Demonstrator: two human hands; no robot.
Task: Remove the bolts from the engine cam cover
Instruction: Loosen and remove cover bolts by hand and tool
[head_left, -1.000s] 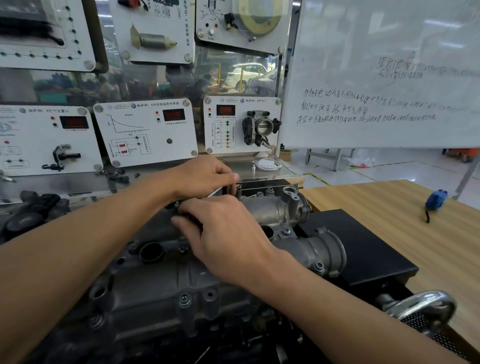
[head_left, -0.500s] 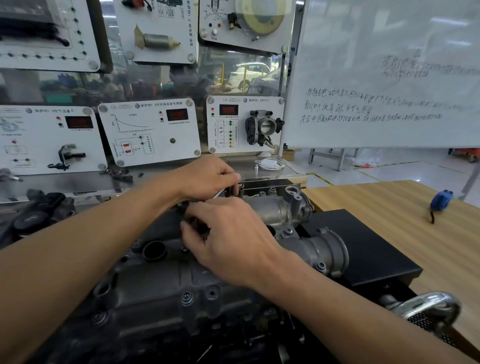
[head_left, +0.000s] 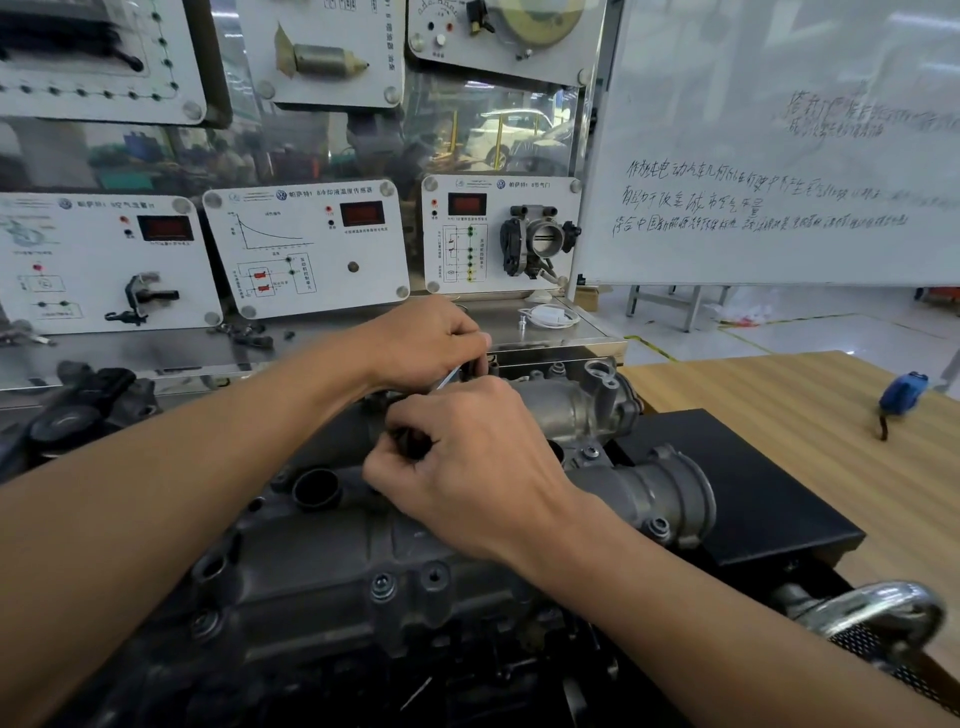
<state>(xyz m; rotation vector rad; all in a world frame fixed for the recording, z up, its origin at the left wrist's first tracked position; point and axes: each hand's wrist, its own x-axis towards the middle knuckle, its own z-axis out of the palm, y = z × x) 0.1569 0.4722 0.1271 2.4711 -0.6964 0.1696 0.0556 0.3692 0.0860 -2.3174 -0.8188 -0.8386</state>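
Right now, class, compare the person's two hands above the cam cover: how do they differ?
The left hand sits farther back and grips a thin silver shaft; the right hand is nearer, fingers curled round a dark object. The left hand's fingertips face right, the right hand's face left. Both work close together over the cam cover.

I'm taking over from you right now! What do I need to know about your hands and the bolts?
Left hand: pinches a thin metal tool at the far end of the cam cover.
Right hand: fingers curled round a small dark part; what it is, unclear.
Done: cannot tell how many bolts are out.
Left: near-edge bolts sit in place; undo them.
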